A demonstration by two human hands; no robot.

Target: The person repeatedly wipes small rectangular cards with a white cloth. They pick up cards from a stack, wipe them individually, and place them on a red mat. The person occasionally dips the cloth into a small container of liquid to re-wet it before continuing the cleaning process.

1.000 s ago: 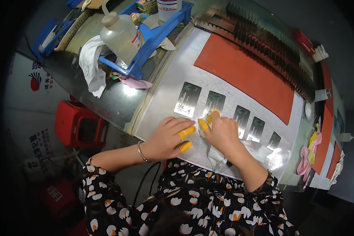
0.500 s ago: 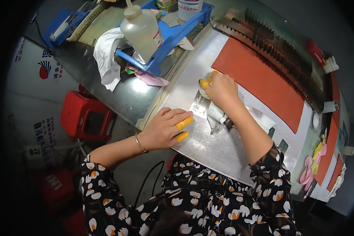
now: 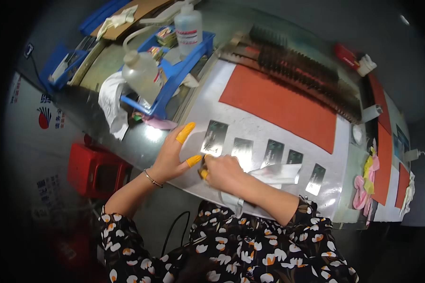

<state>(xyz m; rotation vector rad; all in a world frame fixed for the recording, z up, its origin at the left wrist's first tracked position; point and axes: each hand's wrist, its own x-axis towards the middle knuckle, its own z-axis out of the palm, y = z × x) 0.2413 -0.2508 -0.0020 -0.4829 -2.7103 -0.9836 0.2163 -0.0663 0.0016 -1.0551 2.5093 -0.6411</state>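
My left hand (image 3: 171, 152), with yellow finger cots on thumb and index finger, is open beside a silver metal card (image 3: 216, 137). Its thumb and index finger are spread at the card's left side. My right hand (image 3: 224, 172), also in yellow cots, is closed, its fingertips at that card's lower edge. A crumpled white cloth (image 3: 279, 173) comes out from under this hand and wrist on both sides; the fingers gripping it are mostly hidden. To the right lie more such cards with dark tops, among them a card (image 3: 273, 152) partly covered by the cloth.
A reddish-brown sheet (image 3: 283, 108) lies beyond the cards on the white-covered table (image 3: 333, 200). Behind it stand dark toothed racks (image 3: 297, 63). A blue tray (image 3: 160, 101) at the left holds plastic bottles (image 3: 189, 30). A red stool (image 3: 99, 170) stands below.
My right hand and the cloth have come off the card toward me, uncovering it and others. My left hand has spread its fingers. The whole view has shifted.
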